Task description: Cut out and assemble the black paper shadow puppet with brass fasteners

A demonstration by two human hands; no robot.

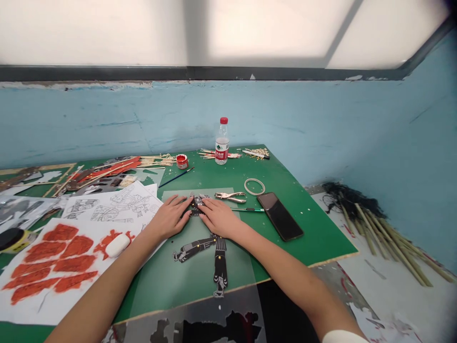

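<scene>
On the green tabletop (321, 228), left hand (173, 216) and right hand (219, 216), unclenched, touch a flat black figure (220, 247) at its twelve-o'clock end.

Left hand (171, 215) and right hand (219, 217) touch a black jointed figure (220, 261) — phone (280, 216) and metal pliers (224, 195) nearby.

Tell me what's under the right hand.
A black cut-out figure on a translucent sheet. Two limbs and parts beside the left hand show; whatever the right hand covers can't be seen.
</scene>
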